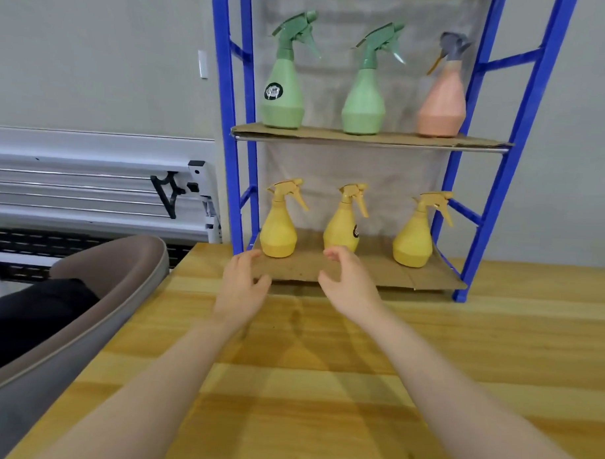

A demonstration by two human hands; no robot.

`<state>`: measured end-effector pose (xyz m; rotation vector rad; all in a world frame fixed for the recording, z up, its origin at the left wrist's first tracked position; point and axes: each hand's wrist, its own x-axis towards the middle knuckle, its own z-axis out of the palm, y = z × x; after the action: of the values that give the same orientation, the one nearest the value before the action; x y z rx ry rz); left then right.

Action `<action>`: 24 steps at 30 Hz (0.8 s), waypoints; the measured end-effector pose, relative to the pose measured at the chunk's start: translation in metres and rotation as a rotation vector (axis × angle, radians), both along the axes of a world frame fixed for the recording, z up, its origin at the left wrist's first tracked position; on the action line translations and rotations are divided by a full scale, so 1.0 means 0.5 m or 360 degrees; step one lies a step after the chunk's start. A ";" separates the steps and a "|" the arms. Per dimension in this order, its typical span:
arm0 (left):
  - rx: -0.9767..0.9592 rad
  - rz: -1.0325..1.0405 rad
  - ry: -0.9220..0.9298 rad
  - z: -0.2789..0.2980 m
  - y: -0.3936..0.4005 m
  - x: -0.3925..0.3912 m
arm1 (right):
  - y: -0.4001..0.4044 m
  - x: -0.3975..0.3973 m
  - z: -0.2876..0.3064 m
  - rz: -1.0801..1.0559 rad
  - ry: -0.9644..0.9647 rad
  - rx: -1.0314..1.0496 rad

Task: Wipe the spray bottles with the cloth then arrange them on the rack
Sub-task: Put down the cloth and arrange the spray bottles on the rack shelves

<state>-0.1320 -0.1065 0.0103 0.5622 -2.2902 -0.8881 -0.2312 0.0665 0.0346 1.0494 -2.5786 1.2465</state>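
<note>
Left hand (241, 285) and right hand (346, 280) hover over the bench (496, 339) at the front edge of the lower shelf (429, 280); each grip is loose, fingers curled, holding nothing. Three yellow bottles (279, 225) stand upright on that shelf, long axes vertical, nozzles pointing right. On the upper shelf (366, 137) two green bottles (285, 77) and a pink bottle (443, 93) stand upright. The rack (524, 134) is blue. No cloth is visible.
</note>
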 end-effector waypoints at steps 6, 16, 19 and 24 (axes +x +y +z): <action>0.0305 0.0139 0.0216 -0.056 -0.022 -0.016 | -0.045 -0.032 -0.034 0.0026 -0.0112 0.0098; 0.0347 0.0081 0.0247 -0.107 -0.039 -0.042 | -0.147 -0.105 -0.016 0.0042 -0.0331 0.0124; 0.0270 0.0123 0.0161 -0.112 -0.043 -0.047 | -0.182 -0.127 -0.016 0.0066 -0.0477 0.0054; 0.0277 0.0125 0.0059 -0.121 -0.052 -0.050 | -0.233 -0.147 -0.022 0.0197 -0.0586 -0.0023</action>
<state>-0.1570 -0.1327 -0.0503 0.6997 -2.1554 -1.0569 -0.3049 -0.0499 0.0236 1.0798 -2.7941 1.6232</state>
